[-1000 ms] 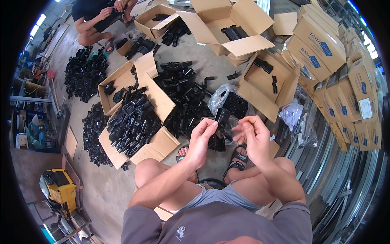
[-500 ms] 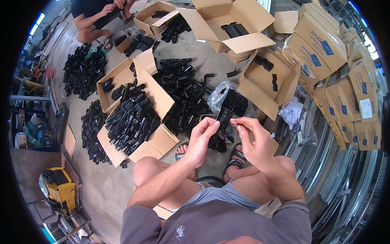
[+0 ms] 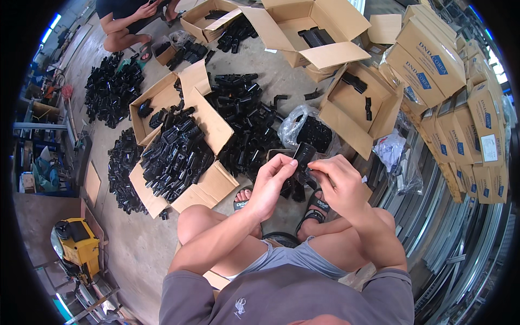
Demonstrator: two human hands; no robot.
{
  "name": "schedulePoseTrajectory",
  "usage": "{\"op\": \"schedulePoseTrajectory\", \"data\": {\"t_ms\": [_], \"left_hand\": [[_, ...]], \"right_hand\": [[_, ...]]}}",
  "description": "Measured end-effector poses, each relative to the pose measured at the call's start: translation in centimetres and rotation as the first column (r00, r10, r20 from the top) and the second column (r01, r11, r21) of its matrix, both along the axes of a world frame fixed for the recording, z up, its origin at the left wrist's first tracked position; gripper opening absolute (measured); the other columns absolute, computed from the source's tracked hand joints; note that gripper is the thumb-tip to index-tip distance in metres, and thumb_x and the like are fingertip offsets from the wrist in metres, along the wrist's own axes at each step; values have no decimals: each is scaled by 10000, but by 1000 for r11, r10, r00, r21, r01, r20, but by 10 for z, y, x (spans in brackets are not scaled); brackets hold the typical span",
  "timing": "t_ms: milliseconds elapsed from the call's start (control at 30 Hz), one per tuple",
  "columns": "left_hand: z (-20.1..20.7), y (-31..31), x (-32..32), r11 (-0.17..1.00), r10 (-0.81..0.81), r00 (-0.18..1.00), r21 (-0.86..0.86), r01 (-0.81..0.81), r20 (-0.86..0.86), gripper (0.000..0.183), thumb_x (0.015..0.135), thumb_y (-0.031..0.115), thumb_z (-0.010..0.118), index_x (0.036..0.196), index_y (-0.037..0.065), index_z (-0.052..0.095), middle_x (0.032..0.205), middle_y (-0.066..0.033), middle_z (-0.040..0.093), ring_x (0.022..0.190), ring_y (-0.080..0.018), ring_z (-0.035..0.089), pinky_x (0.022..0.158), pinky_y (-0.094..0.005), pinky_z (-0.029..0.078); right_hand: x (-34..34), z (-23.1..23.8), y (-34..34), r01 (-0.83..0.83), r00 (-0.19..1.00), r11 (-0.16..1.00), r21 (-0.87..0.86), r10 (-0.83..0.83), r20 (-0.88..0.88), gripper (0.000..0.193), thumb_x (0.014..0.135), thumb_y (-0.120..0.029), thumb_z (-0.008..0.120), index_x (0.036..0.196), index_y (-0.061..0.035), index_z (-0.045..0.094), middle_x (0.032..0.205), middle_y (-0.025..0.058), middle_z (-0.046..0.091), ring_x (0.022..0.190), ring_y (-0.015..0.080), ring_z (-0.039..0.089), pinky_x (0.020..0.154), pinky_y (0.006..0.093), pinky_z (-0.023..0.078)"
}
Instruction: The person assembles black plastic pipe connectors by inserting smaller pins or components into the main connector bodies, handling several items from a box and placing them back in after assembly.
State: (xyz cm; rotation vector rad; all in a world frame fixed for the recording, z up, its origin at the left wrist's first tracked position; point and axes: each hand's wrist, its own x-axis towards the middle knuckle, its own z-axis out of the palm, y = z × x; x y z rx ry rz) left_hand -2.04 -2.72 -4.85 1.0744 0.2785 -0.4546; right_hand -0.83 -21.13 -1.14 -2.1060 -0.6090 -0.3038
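My left hand (image 3: 269,187) is closed round a glossy black plastic fitting (image 3: 306,155), which it holds up tilted in front of my knees. The thumb presses along its near side. My right hand (image 3: 342,186) is pinched against the fitting's right side; whatever small piece its fingertips grip is hidden. Just beyond the hands, a clear plastic bag (image 3: 292,127) lies open with small black pieces (image 3: 316,135) in it. More black parts (image 3: 295,190) show below the fitting, between my feet.
Left of centre, an open carton (image 3: 219,127) overflows with black fittings (image 3: 176,154). Loose heaps (image 3: 114,86) surround it. Another open carton (image 3: 360,103) holds a few parts. Stacked cartons (image 3: 430,65) and long metal profiles (image 3: 449,233) line the right. A person (image 3: 127,24) squats at far left.
My right fingertips have come down and in against the fitting, and the hand has turned with its fingers more curled. My left hand keeps its hold. The other person's hands have shifted.
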Motion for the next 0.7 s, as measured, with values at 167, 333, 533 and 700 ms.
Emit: {"op": "schedulePoseTrajectory", "data": {"t_ms": [167, 333, 533, 700], "left_hand": [[-1, 0, -1, 1000, -14, 1000, -5, 14, -11, 147, 987, 213, 599, 967, 71, 634, 902, 48, 600, 883, -38, 501, 820, -219, 378], [-1, -1, -2, 1000, -18, 999, -11, 18, -38, 149, 986, 213, 605, 967, 68, 634, 901, 50, 599, 877, -38, 502, 813, -216, 383], [2, -3, -2, 969, 2, 973, 242, -60, 230, 126, 979, 159, 621, 971, 34, 627, 862, 41, 609, 781, -38, 511, 703, -222, 419], [5, -8, -5, 907, 25, 925, 380, -181, 379, 130, 971, 114, 613, 1020, -6, 624, 842, 23, 617, 767, -28, 527, 671, -214, 440]], "right_hand": [[0, -5, 0, -5, 995, 997, -81, 13, 99, 282, 717, 69, 683, 967, -54, 725, 904, 65, 669, 782, 251, 611, 684, 351, 514], [2, -9, -4, -34, 997, 997, -69, 39, 68, 298, 707, 77, 669, 960, -62, 742, 898, 65, 667, 787, 264, 605, 675, 347, 515], [-4, -13, -1, 77, 953, 980, 185, -18, -302, 244, 794, 88, 682, 989, -48, 742, 884, 74, 693, 796, 174, 648, 684, 289, 528], [-10, -7, 8, 274, 760, 832, 482, 120, -639, 147, 890, 28, 686, 1034, 13, 709, 940, 56, 711, 835, 74, 646, 718, 226, 528]]}}
